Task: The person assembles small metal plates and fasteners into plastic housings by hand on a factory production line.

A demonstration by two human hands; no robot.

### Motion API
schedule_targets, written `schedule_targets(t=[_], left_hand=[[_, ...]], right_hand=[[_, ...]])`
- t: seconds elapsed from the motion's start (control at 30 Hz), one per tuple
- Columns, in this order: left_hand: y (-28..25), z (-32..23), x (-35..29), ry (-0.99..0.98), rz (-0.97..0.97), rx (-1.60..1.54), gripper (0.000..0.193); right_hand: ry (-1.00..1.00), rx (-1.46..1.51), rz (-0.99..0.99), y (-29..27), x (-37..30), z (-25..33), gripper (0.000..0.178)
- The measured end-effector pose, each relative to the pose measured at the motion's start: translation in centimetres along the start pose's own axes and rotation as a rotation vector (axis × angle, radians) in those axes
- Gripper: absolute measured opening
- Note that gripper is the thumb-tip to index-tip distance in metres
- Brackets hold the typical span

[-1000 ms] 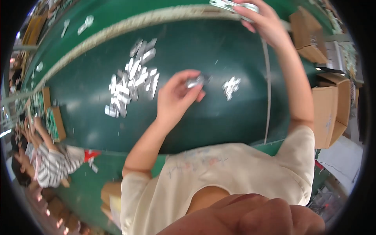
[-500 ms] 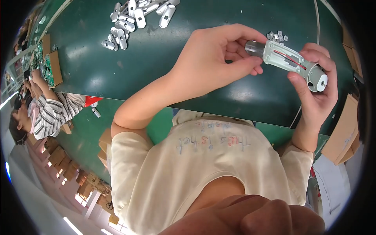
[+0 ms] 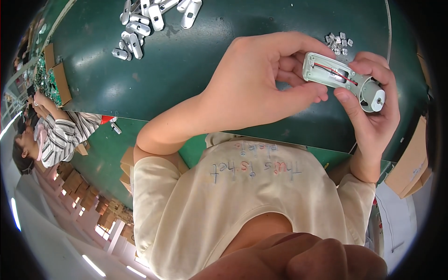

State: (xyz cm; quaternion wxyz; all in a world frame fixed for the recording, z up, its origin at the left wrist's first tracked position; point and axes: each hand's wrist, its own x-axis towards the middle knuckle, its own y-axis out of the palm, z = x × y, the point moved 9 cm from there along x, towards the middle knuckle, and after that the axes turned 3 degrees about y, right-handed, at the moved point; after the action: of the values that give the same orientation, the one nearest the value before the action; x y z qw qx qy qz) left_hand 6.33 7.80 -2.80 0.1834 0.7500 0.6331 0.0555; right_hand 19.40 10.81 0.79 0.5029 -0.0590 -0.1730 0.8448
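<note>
In my right hand (image 3: 375, 88) is a pale plastic housing (image 3: 319, 72) with a round motor (image 3: 374, 98) at its right end. Red and dark wires run along its open inside, and a shiny silver part (image 3: 343, 74) shows through an opening. My thumb and fingers close around the motor end. My left hand (image 3: 280, 74) is closed at the other end, its fingers behind the housing and its thumb along the lower edge. What those fingers press on is partly hidden. Small clear pieces (image 3: 337, 43) lie on the green table (image 3: 186, 79) just beyond my hands.
Silver oval covers (image 3: 140, 27) lie heaped at the table's far left. A cardboard box with green parts (image 3: 60, 84) stands at the left edge, near a person in a striped sleeve (image 3: 60, 135). Another cardboard box (image 3: 410, 161) is at the right.
The silver cover that stuck out from the housing's left end no longer shows there. My left hand has shifted right, closer to the housing and my right hand.
</note>
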Motion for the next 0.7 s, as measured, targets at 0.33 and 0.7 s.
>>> schedule_targets(t=[0.33,0.7], left_hand=[[-0.8,0.8,0.2,0.043,-0.110,0.052,0.025],[-2.6,-0.4,-0.1,0.288,-0.212,0.261,0.029]], right_hand=[[-0.063,-0.100,0.000,0.9,-0.5,0.3,0.034],[0.073,-0.062,0.075,1.9,2.7,-1.1,0.022]])
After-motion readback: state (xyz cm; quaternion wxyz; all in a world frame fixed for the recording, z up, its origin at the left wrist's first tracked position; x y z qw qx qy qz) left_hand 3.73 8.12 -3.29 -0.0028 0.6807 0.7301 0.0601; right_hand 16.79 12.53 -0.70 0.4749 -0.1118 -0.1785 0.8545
